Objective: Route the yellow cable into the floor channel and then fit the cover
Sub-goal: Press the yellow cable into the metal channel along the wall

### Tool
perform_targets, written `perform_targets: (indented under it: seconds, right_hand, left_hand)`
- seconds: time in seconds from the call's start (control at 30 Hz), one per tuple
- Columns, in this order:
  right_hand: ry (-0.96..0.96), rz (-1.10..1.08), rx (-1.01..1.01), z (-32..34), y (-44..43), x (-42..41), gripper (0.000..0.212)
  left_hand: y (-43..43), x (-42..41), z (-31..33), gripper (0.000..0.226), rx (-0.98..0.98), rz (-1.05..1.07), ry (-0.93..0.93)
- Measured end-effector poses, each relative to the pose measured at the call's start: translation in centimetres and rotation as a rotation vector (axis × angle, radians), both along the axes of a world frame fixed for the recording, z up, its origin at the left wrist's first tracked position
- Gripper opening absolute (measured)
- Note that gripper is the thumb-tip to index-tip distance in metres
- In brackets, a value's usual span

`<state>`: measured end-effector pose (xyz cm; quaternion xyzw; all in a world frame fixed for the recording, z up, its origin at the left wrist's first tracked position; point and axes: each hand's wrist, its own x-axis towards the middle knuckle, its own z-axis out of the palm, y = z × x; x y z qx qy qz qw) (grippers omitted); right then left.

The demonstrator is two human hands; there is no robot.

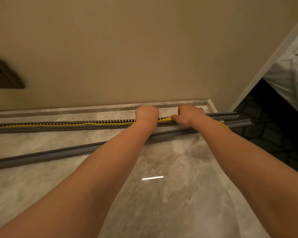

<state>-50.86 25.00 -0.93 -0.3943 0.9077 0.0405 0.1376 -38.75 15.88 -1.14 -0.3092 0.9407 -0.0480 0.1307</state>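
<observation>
A grey slotted floor channel (pixel 58 126) runs along the foot of the wall, left to right. The yellow cable (pixel 86 124) lies inside its left stretch, rises out between my hands and trails off to the right behind my right wrist. My left hand (pixel 147 114) is bent down over the channel with its fingers hidden, pressing on the cable. My right hand (pixel 189 115) pinches the cable just right of it. The long grey cover (pixel 46 156) lies loose on the floor, slanting in front of the channel.
A beige wall stands right behind the channel, with a dark socket plate (pixel 3 76) at the left. A bed with white linen (pixel 289 78) and dark patterned carpet (pixel 272 134) fill the right side. Marble floor (pixel 162 194) stretches towards me.
</observation>
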Motion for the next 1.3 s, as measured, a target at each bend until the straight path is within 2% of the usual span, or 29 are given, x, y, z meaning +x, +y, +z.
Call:
perform_targets:
  seconds: [0.1,0.2,0.37,0.53,0.63,0.8,1.03,1.2,1.3]
  right_hand:
    - [-0.187,0.041,-0.035,0.4,-0.1,-1.5,0.031]
    - [-0.265,0.089,-0.097,0.4,-0.5,-2.4,0.021]
    - [-0.164,0.134,-0.156,-0.6,-0.7,-2.4,0.022]
    - [-0.13,0.155,-0.151,-0.9,-1.1,-2.3,0.007]
    - [-0.142,0.147,-0.168,-1.2,-1.0,-2.3,0.009]
    - [-0.196,0.126,-0.211,-1.5,-0.5,-2.5,0.01]
    - [-0.169,0.193,-0.219,-2.0,0.0,-2.7,0.008]
    - [-0.054,0.214,-0.223,-1.8,1.7,-4.3,0.024]
    - [-0.108,0.156,-0.239,-1.6,3.4,-6.2,0.032]
  left_hand:
    - [0.2,-0.7,-0.2,0.017,-0.003,0.071,-0.007]
    - [0.9,-1.3,-0.1,0.017,-0.022,0.115,-0.017]
    - [1.3,-1.8,0.0,0.019,-0.023,0.197,-0.027]
    - [2.3,-1.6,0.0,0.02,-0.038,0.222,-0.041]
    - [3.4,-2.0,-0.4,0.021,-0.077,0.163,0.047]
    - [4.8,-3.6,-1.4,0.016,-0.007,0.176,0.187]
    - [5.2,-4.5,-1.4,0.017,-0.028,0.191,0.114]
    - [5.6,-5.3,-0.7,0.021,-0.029,0.181,0.07]
    - [6.1,-6.1,-0.3,0.021,0.0,0.208,0.045]
